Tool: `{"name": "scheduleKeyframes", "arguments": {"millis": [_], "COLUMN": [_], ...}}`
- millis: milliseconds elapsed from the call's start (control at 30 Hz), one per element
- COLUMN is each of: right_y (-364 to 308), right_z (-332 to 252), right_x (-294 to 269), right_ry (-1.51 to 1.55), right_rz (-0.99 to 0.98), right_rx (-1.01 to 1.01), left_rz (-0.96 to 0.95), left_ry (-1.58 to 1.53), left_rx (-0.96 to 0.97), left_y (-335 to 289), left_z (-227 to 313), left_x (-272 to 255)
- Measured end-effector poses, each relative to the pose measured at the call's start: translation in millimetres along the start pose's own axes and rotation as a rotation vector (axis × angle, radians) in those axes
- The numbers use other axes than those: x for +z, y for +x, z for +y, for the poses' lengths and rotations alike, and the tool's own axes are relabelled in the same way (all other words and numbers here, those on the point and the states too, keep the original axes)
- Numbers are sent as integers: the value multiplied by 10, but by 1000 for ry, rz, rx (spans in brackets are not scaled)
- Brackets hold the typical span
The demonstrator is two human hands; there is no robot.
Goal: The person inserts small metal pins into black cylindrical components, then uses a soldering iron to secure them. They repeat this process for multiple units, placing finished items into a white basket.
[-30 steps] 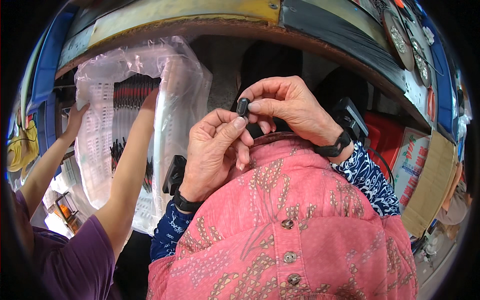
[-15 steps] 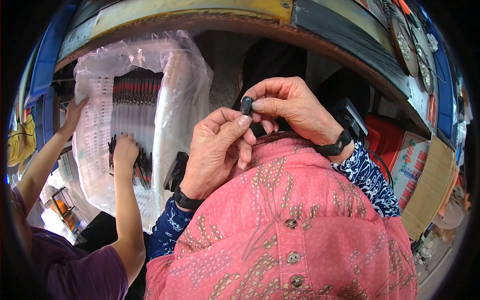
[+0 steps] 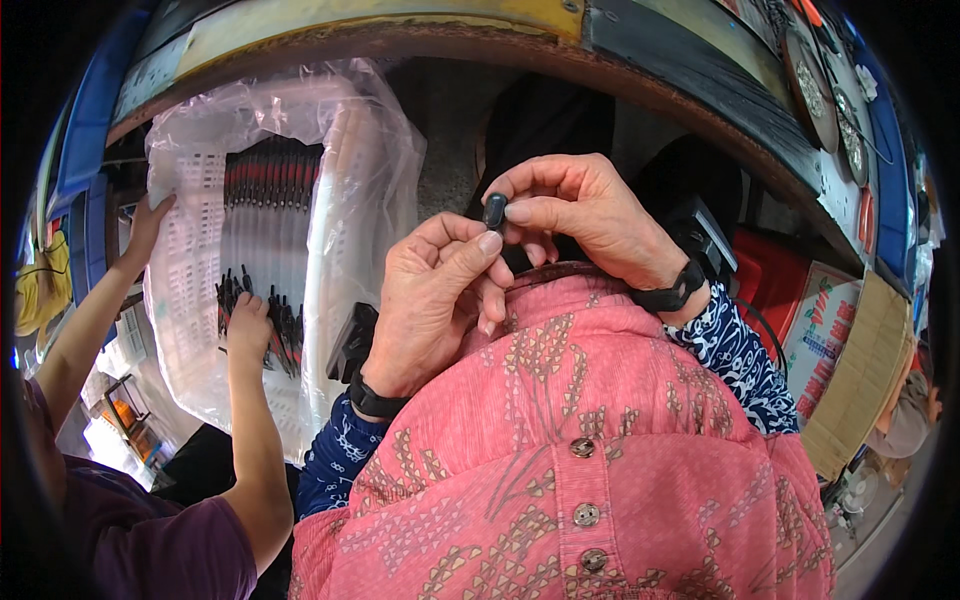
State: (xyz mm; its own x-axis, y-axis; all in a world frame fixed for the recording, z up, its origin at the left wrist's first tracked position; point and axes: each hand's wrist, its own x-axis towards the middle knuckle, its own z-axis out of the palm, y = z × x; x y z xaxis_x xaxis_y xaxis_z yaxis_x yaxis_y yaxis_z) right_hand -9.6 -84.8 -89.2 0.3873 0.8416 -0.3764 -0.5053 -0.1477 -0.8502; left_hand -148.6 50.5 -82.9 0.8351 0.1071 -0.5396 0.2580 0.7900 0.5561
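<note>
A small, glossy black oval piece (image 3: 495, 211) is held up between my two hands, in front of my chest. My right hand (image 3: 580, 205) pinches it from the right with thumb and forefinger. From below and left, my left hand (image 3: 437, 295) closes thumb and forefinger at its lower end, the other fingers curled. What kind of part it is, I cannot make out. Both wrists carry black straps.
On the left stands a white basket (image 3: 315, 300) lined with clear plastic, holding rows of thin black-and-red pieces (image 3: 272, 178). A co-worker's hand (image 3: 250, 325) reaches into it. A workbench edge (image 3: 400, 38) curves across the top. A cardboard box (image 3: 860, 370) stands at right.
My hands and the black piece stay almost still. In the basket, the co-worker's hand has shifted slightly nearer, showing more of the dark pieces beside it.
</note>
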Motion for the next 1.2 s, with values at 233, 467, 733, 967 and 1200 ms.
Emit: {"name": "scheduleKeyframes", "arguments": {"millis": [233,467,733,967,1200], "right_y": [-15,-12,-31,-55,-98], "right_z": [-12,-28,0,-18,-79], "right_x": [42,-8,-27,-41,-44], "right_ry": [-64,17,60,63,27], "right_rz": [41,8,15,28,57], "right_rx": [-30,-43,-71,-92,-93], "left_rz": [-8,52,40,42,0], "left_ry": [51,127,147,197,211], "left_rx": [41,54,75,89,85], "left_y": [11,4,19,31,60], "left_z": [-27,-10,-3,7,53], "left_x": [27,108,139,172,242]}}
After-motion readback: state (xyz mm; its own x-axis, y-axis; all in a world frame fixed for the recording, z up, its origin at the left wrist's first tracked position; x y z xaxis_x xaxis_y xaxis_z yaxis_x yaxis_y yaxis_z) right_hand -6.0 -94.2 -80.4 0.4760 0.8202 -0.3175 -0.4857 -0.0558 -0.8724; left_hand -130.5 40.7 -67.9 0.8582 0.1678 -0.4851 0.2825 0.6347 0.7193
